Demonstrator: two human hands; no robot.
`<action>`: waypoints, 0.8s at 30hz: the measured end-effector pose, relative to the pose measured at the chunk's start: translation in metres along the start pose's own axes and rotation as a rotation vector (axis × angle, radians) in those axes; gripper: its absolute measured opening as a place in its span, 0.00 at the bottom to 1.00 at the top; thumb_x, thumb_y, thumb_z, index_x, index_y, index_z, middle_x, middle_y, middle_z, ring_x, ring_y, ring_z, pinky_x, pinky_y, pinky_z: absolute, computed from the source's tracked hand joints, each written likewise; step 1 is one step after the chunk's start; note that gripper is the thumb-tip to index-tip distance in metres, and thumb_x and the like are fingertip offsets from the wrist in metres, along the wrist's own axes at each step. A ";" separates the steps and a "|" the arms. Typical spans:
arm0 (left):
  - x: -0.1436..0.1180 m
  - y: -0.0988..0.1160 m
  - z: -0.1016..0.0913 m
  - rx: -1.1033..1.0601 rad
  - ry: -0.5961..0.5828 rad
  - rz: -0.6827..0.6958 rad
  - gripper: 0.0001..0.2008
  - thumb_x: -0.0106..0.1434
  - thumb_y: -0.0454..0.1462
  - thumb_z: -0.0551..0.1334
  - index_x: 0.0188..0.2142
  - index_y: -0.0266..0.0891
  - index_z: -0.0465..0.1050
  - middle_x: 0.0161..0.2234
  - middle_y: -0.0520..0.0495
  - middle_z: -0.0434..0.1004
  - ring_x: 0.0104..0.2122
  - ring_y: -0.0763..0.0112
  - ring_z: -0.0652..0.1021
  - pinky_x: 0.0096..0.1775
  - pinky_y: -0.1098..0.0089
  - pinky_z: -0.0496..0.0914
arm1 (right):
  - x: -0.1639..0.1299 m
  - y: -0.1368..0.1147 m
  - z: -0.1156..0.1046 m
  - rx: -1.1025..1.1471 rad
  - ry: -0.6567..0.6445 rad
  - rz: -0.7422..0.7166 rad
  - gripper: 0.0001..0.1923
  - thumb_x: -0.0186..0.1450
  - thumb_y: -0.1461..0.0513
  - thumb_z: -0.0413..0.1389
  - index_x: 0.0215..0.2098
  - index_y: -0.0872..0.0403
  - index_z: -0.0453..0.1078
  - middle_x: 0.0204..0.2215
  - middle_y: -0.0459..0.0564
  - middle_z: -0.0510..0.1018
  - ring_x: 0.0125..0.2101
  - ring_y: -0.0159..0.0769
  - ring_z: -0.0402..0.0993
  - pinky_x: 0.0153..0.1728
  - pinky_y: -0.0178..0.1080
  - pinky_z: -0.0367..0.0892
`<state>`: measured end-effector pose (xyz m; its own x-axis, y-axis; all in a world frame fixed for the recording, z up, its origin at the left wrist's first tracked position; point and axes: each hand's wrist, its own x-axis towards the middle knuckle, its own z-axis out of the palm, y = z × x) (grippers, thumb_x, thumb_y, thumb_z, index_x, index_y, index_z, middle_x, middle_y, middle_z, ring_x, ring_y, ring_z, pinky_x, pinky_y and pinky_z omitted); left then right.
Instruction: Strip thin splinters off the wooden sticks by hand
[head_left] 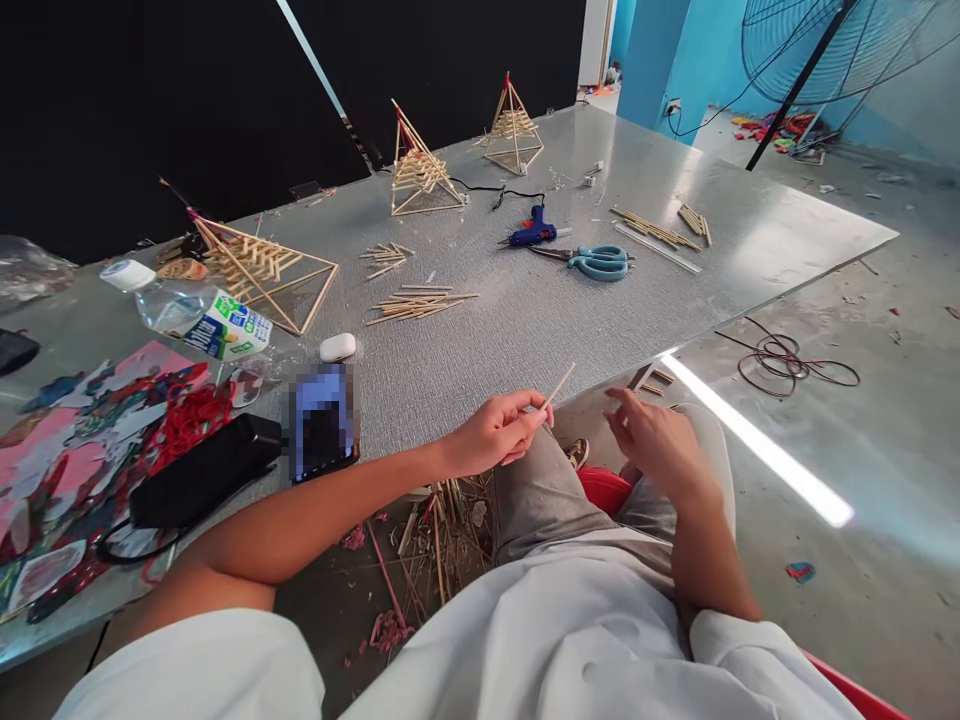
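Over the table's front edge, my left hand (510, 432) pinches a short thin wooden stick (559, 386) between thumb and fingers, its free end pointing up and to the right. My right hand (652, 435) hovers above my lap just right of it, fingers loosely bent and apart, with nothing visible in them. Loose wooden sticks (420, 305) and a pile of shorter ones (386, 256) lie on the table beyond. Further back are blue-handled scissors (600, 262), a blue glue gun (534, 230) and another bundle of sticks (656, 228).
Pyramid-shaped stick frames (424, 175) stand along the back of the grey table (480, 350). At left are a plastic bottle (202, 315), a white earbud case (337, 347), a phone (324, 420), a black case (206, 470) and coloured scraps. A fan (825, 50) stands behind.
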<state>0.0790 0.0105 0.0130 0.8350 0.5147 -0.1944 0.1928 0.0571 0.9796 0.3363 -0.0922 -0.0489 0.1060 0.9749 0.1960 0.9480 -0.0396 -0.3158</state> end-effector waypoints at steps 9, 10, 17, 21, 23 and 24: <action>-0.004 -0.001 0.003 0.339 0.009 0.112 0.22 0.76 0.48 0.57 0.28 0.39 0.64 0.21 0.58 0.57 0.22 0.77 0.59 0.26 0.74 0.53 | -0.003 -0.053 0.014 1.215 0.048 -0.058 0.16 0.77 0.48 0.59 0.50 0.51 0.75 0.23 0.42 0.79 0.18 0.30 0.70 0.22 0.34 0.67; -0.004 -0.001 0.003 0.358 0.001 0.120 0.21 0.76 0.48 0.57 0.29 0.39 0.65 0.21 0.58 0.57 0.23 0.77 0.58 0.26 0.74 0.53 | -0.001 -0.056 0.016 1.277 0.048 -0.019 0.17 0.76 0.47 0.61 0.45 0.51 0.76 0.20 0.42 0.77 0.17 0.29 0.68 0.20 0.33 0.65; -0.006 0.005 0.003 0.272 -0.091 0.045 0.21 0.79 0.46 0.52 0.49 0.32 0.76 0.24 0.58 0.60 0.22 0.76 0.60 0.27 0.73 0.55 | 0.011 -0.047 0.017 1.334 0.134 0.016 0.17 0.71 0.47 0.67 0.40 0.51 0.76 0.17 0.41 0.75 0.14 0.28 0.66 0.16 0.32 0.62; -0.006 0.006 0.001 0.290 -0.048 0.049 0.19 0.77 0.45 0.54 0.46 0.33 0.78 0.23 0.58 0.56 0.23 0.75 0.59 0.27 0.73 0.54 | 0.011 -0.028 0.012 1.022 0.223 -0.240 0.06 0.72 0.58 0.67 0.40 0.51 0.78 0.24 0.44 0.82 0.19 0.29 0.71 0.21 0.33 0.66; -0.005 0.005 0.000 0.299 -0.039 0.037 0.20 0.77 0.46 0.55 0.42 0.33 0.79 0.21 0.58 0.56 0.22 0.75 0.59 0.27 0.72 0.53 | 0.011 -0.021 0.009 0.841 0.283 -0.386 0.01 0.72 0.62 0.66 0.41 0.50 0.80 0.28 0.45 0.84 0.21 0.29 0.71 0.23 0.34 0.67; -0.005 0.004 -0.001 0.288 -0.039 0.027 0.20 0.77 0.46 0.55 0.41 0.33 0.79 0.21 0.58 0.57 0.22 0.75 0.59 0.27 0.72 0.53 | 0.011 -0.019 0.007 0.769 0.304 -0.444 0.02 0.73 0.64 0.66 0.44 0.50 0.81 0.30 0.46 0.85 0.23 0.29 0.72 0.24 0.34 0.68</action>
<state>0.0752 0.0092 0.0178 0.8600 0.4790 -0.1762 0.3041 -0.2038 0.9306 0.3177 -0.0794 -0.0469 -0.0411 0.7622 0.6460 0.4729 0.5844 -0.6594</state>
